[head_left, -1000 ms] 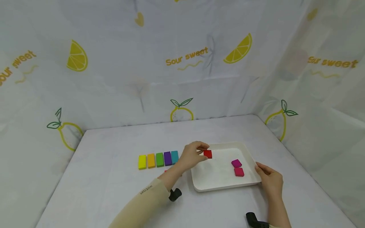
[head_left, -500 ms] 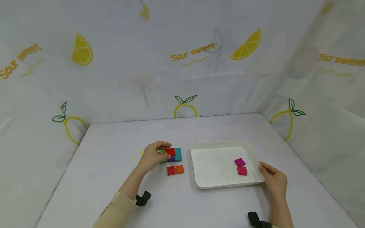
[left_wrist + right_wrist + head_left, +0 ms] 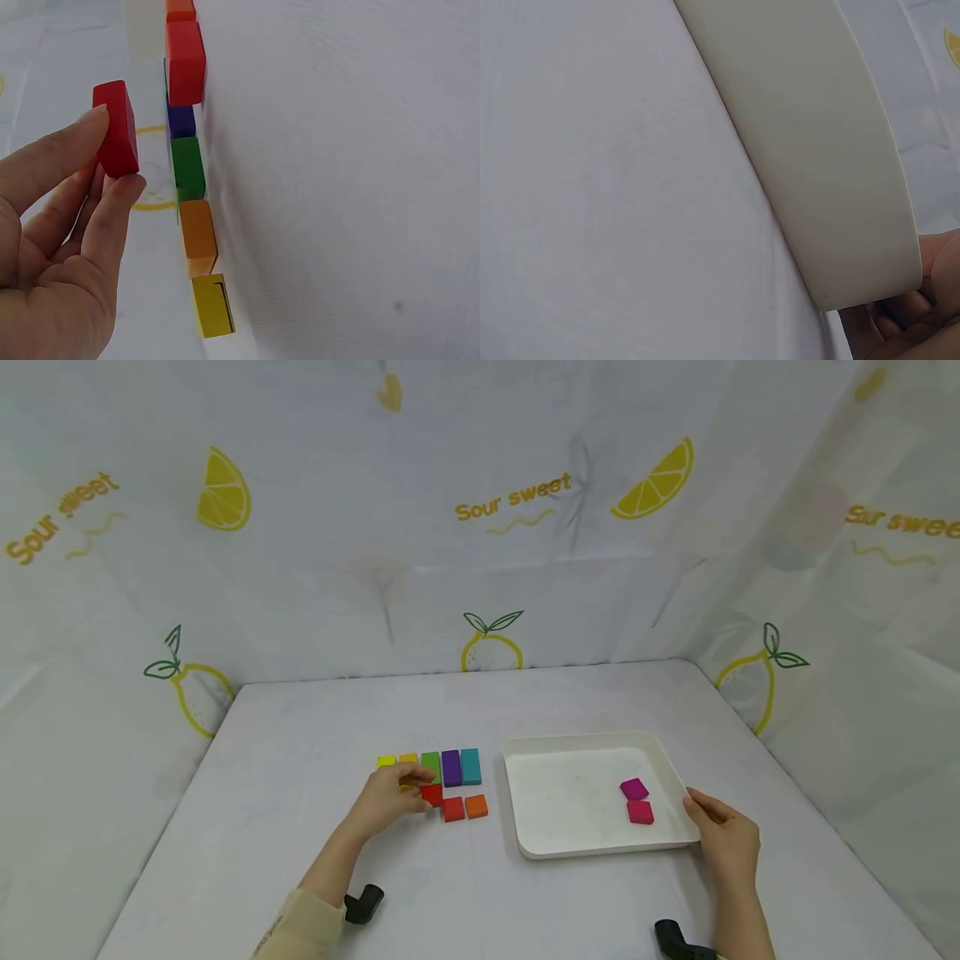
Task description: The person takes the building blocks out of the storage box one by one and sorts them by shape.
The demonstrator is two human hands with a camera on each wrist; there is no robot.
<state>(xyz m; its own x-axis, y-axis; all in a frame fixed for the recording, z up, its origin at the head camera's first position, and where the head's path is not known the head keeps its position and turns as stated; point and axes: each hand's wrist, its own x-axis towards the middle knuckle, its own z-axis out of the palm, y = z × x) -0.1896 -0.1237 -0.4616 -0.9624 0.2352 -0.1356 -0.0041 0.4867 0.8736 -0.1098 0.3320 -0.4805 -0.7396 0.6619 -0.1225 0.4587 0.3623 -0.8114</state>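
Observation:
My left hand (image 3: 378, 797) pinches a red block (image 3: 431, 794) between thumb and fingertips; the left wrist view shows this red block (image 3: 116, 129) held beside the row of blocks. Just right of it, another red block (image 3: 453, 809) and an orange block (image 3: 476, 806) lie side by side. Behind them runs a row: yellow (image 3: 386, 761), light orange (image 3: 408, 758), green (image 3: 431, 764), purple (image 3: 451, 768) and teal (image 3: 471, 767) blocks, partly covered by the hand. My right hand (image 3: 726, 839) grips the white tray (image 3: 562, 797) at its right edge, thumb at the rim.
Inside the tray, toward its right side, lie a magenta block (image 3: 634, 788) and a pink block (image 3: 641, 812). A white cloth covers the table (image 3: 300, 735). Behind it hangs a lemon-print curtain (image 3: 337, 527).
My left hand has carried the red block from over the tray's left edge leftward, then down in front of the row, beside the other red block. My right hand keeps hold of the tray.

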